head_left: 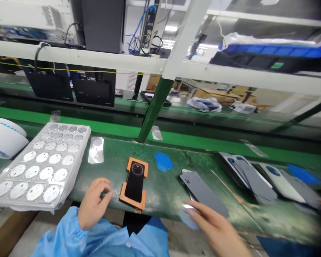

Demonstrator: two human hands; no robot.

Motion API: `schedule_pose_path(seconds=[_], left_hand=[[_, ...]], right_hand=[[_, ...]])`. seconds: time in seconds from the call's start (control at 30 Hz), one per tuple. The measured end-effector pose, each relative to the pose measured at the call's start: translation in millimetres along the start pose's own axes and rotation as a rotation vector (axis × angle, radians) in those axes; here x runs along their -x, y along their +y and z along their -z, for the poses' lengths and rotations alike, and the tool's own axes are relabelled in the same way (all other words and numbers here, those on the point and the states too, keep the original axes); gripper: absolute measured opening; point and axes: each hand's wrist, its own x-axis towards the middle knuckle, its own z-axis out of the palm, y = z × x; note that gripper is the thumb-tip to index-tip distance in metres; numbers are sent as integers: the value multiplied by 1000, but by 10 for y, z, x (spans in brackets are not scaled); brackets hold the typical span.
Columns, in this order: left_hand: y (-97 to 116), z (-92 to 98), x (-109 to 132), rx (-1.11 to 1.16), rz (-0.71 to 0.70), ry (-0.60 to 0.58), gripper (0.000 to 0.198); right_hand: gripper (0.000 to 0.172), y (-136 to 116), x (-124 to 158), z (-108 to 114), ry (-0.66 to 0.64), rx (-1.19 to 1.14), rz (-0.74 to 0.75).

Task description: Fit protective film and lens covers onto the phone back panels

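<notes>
My left hand (95, 203) hovers at the bench's front edge, its fingers curved and the thumb apart, with nothing in it. To its right lies an orange fixture (131, 200) with a dark phone (134, 184) set in it, round camera bump at the far end. My right hand (216, 225), smeared by motion, pinches a pale translucent piece of film (188, 218) with a bright spot by the fingertips. Just beyond that hand, a grey phone-shaped panel (203, 191) rests on a lighter piece.
At left stands a clear blister tray (76, 153) with rows of round pieces, beside a white roll (6, 139). A silver card (96, 151) and a blue patch (163, 161) lie on the green bench (166, 192). Phones and grey panels (251, 176) are stacked at right. A green post (155, 110) rises behind.
</notes>
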Motion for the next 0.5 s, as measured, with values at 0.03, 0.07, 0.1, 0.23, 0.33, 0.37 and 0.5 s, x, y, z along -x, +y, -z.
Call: schedule_pose_path(seconds=[0.03, 0.07, 0.1, 0.23, 0.33, 0.37, 0.5], left_hand=[[27, -108, -26, -28, -20, 9, 12], [43, -216, -49, -50, -29, 17, 13], [48, -319, -68, -65, -30, 19, 14], [6, -641, -103, -51, -3, -52, 15], [-19, -761, -117, -53, 38, -104, 13], [-20, -778, -127, -66, 56, -112, 12], [-8, -794, -195, -118, 116, -143, 7]], right_hand=[[37, -222, -218, -275, -138, -8, 83], [36, -421, -427, -556, -218, -53, 135], [35, -587, -621, -823, -261, -113, 161], [35, -827, -1189, -1496, -364, -137, 164], [38, -719, -1421, -1583, -427, -154, 120], [38, -675, -1470, -1574, -443, -163, 109], [40, -576, -1566, -1522, -471, -198, 93]])
